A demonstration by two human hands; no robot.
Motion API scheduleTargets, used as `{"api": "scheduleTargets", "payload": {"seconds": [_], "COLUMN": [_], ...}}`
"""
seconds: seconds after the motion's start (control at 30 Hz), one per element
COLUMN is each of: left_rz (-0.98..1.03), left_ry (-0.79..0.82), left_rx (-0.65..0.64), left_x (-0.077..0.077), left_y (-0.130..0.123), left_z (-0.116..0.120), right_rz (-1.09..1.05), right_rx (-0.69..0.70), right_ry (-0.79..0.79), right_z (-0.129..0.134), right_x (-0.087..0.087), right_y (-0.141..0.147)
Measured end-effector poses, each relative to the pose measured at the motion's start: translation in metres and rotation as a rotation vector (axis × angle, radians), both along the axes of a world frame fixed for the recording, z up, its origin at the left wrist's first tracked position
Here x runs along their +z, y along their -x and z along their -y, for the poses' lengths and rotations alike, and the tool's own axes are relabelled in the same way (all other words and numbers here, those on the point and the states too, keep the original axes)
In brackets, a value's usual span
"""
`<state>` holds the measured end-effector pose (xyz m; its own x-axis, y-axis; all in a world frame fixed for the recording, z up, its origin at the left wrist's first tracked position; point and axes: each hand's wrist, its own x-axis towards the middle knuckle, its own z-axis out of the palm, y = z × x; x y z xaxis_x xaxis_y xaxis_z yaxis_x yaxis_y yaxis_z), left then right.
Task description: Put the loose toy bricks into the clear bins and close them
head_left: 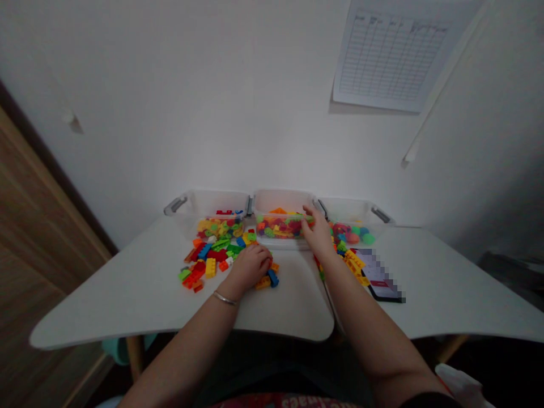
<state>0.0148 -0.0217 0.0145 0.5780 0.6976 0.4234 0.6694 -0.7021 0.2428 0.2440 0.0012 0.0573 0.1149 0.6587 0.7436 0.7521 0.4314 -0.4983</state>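
My left hand (251, 265) rests among loose building bricks (211, 267) on the white table, its fingers curled down over some of them; what lies under the fingertips is hidden. Over the front right of the middle clear bin (278, 239), my right hand (315, 226) has thumb and fingers apart. Beside its fingertips, a green piece shows at the bin's rim, and I cannot make out whether they touch it. Orange and blue bricks (273, 277) lie just right of my left hand. Mixed coloured pieces fill the bottom of the middle bin.
A left clear bin (216, 199) and a right clear bin (346, 207) hold more pieces. Yellow bricks (355, 260) lie beside a tablet (380, 277) at the right. Behind the white table (106, 300) is a wall with a printed sheet (386, 56).
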Motion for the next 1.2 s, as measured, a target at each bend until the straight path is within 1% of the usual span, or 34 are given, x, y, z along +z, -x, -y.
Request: {"api": "scheduleTargets", "payload": {"seconds": [0.1, 0.17, 0.3, 0.4, 0.47, 0.6, 0.7, 0.83, 1.0, 1.2], "left_rz": [0.035, 0.049, 0.063, 0.075, 0.085, 0.066, 0.035, 0.013, 0.023, 0.038], "left_ry": [0.015, 0.023, 0.014, 0.003, -0.003, -0.027, -0.032, -0.033, -0.029, -0.024], "left_rx": [-0.012, -0.015, -0.005, -0.012, -0.014, -0.009, 0.002, 0.03, 0.053, 0.043], "left_x": [-0.002, -0.002, -0.005, -0.008, -0.009, -0.011, -0.011, -0.01, -0.009, -0.008], "left_y": [0.0, 0.0, 0.002, 0.002, 0.002, 0.003, 0.003, 0.004, 0.004, 0.003], "left_z": [-0.001, -0.001, -0.003, -0.005, -0.006, -0.008, -0.008, -0.007, -0.005, -0.005], "right_rz": [-0.055, -0.043, 0.064, 0.138, 0.18, 0.226, 0.237, 0.219, 0.195, 0.185], "right_rx": [0.048, 0.106, 0.25, 0.289, 0.31, 0.354, 0.353, 0.32, 0.238, 0.212], "right_ry": [-0.01, 0.008, 0.128, 0.223, 0.274, 0.325, 0.343, 0.36, 0.368, 0.368], "right_z": [0.014, 0.025, 0.04, 0.047, 0.049, 0.051, 0.051, 0.051, 0.052, 0.053], "right_x": [-0.006, -0.016, -0.044, -0.062, -0.068, -0.072, -0.072, -0.071, -0.069, -0.068], "right_y": [0.009, 0.017, 0.035, 0.043, 0.046, 0.045, 0.042, 0.039, 0.037, 0.035]}}
